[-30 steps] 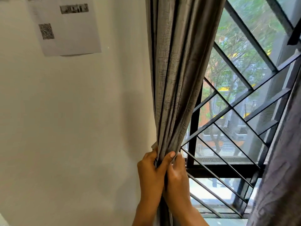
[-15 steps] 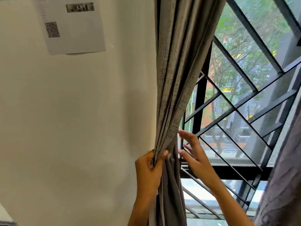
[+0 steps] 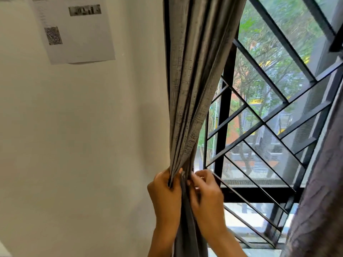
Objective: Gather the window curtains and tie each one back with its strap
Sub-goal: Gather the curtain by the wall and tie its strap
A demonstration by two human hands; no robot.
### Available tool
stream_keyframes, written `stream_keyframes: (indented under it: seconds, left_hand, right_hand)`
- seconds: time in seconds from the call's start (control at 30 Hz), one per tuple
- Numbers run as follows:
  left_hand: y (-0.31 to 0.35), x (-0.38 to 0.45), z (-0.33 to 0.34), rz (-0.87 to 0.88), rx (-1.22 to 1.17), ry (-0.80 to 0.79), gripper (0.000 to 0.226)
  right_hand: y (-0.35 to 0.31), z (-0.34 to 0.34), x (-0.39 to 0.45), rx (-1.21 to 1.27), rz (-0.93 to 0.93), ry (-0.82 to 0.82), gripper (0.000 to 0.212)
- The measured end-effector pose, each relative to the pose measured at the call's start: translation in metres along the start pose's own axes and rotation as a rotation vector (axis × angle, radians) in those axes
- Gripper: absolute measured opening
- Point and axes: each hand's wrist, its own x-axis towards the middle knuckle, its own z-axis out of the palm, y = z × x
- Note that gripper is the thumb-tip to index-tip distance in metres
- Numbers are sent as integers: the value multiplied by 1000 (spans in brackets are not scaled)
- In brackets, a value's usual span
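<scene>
A person stands at a window, seen from a camera on their head looking at their two hands. A grey curtain (image 3: 193,89) hangs from above the frame, against the left edge of the window, and narrows downward into a tight bunch of folds at about hand height.

The left hand (image 3: 166,191) grips the bunch from the wall side, thumb and fingers curled round the pleats. The right hand (image 3: 206,193) sits just beside it on the window side, fingers curled in and pinching the outer folds. No strap can be made out; if one is there, it is hidden behind the hands or the cloth.

The fabric looks soft, thick and slightly textured, probably fairly weighty. It will likely slump and spread as soon as the grip loosens, so the best hold seems to be right round the gathered waist, with one hand keeping the folds pinched while the other works a strap around.

Behind the curtain is a black metal window grille (image 3: 259,138) with diagonal bars, close enough to snag knuckles. Trees and buildings show outside. A second, darker curtain (image 3: 319,191) hangs at the right edge, not gathered. On the pale wall (image 3: 83,145) to the left, a sheet of paper (image 3: 74,28) with a square code is stuck up high, well apart from the hands.
</scene>
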Motion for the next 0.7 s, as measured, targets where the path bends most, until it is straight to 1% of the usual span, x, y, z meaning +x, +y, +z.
stream_keyframes:
  seconds: [0.07, 0.1, 0.13, 0.17, 0.2, 0.23, 0.27, 0.3, 0.33, 0.4, 0.47, 0.53, 0.6, 0.63, 0.7]
  left_hand:
    - [-2, -5, 5, 16, 50, 44, 14]
    - [-3, -8, 6, 12, 61, 53, 15]
    - [-3, -12, 8, -1, 68, 52, 17]
    - [-1, -15, 9, -22, 65, 38, 18]
    - [0, -19, 10, -30, 74, 20, 20]
    - [1, -23, 11, -1, 103, 4, 23]
    - [2, -25, 11, 40, 136, -8, 26]
    - [3, -27, 10, 67, 160, -4, 28]
    - [5, -27, 9, 70, 165, 15, 25]
    - [10, -27, 8, 46, 139, 74, 18]
    - [10, -25, 4, 43, 131, 115, 12]
    - [6, -20, 0, 56, 146, 125, 9]
    - [0, -13, -5, 49, 132, 114, 6]
    - [-1, -11, -7, 39, 117, 95, 5]
    - [-2, -7, -11, 31, 66, 21, 5]
  right_hand:
    - [-3, 6, -10, 6, -27, -52, 37]
    - [-2, 7, -11, 41, -24, -73, 38]
    - [0, 7, -11, 62, -15, -80, 31]
    - [1, 5, -12, 113, 26, -126, 19]
    - [4, 4, -14, 69, 23, -175, 12]
    - [3, 3, -15, 64, 77, -177, 11]
    - [2, 2, -17, 99, 69, -169, 10]
    - [1, 3, -19, 181, 72, -133, 12]
    - [2, 6, -20, 210, 53, -115, 18]
    - [3, 5, -21, 313, 21, -145, 22]
    - [8, 0, -15, 409, 40, -167, 27]
    - [15, -6, -3, 449, 77, -179, 32]
    - [25, -10, 13, 411, 84, -193, 36]
    - [27, -12, 22, 390, 52, -233, 40]
    - [23, -17, 39, 429, -2, -411, 56]
